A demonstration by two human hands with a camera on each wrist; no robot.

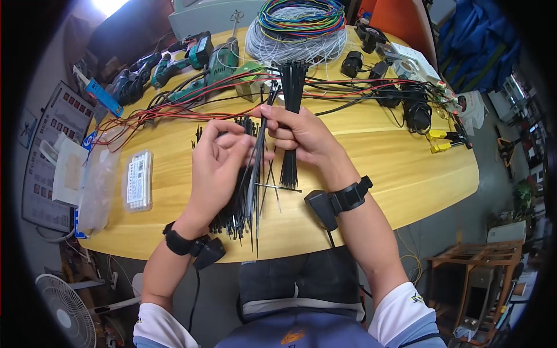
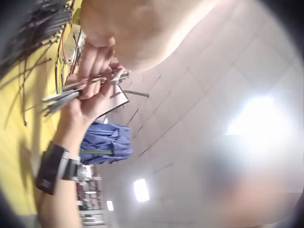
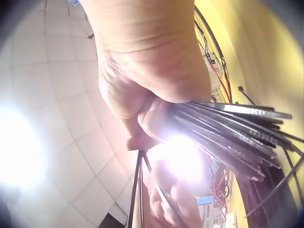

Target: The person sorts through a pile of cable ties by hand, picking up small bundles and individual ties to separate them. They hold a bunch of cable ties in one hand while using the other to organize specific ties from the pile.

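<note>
In the head view, my right hand (image 1: 310, 136) grips a thick bundle of black cable ties (image 1: 294, 81), which stands near upright through the fist. Its thumb and forefinger also pinch a few separate cable ties (image 1: 268, 101) by their upper ends. My left hand (image 1: 212, 168) is close beside it with bent fingers, and the separate ties run down between its thumb and fingertips. Below the left hand lies a loose pile of cable ties (image 1: 229, 217) on the table. The bundle's ends (image 3: 256, 137) fan out of the right palm in the right wrist view.
The wooden table (image 1: 371, 174) carries a clear box of white sticks (image 1: 138, 180) at left. Red and black wires (image 1: 191, 104) cross behind the hands. Green power drills (image 1: 223, 61), a coil of cable (image 1: 296, 40) and yellow-handled pliers (image 1: 444, 141) lie farther off.
</note>
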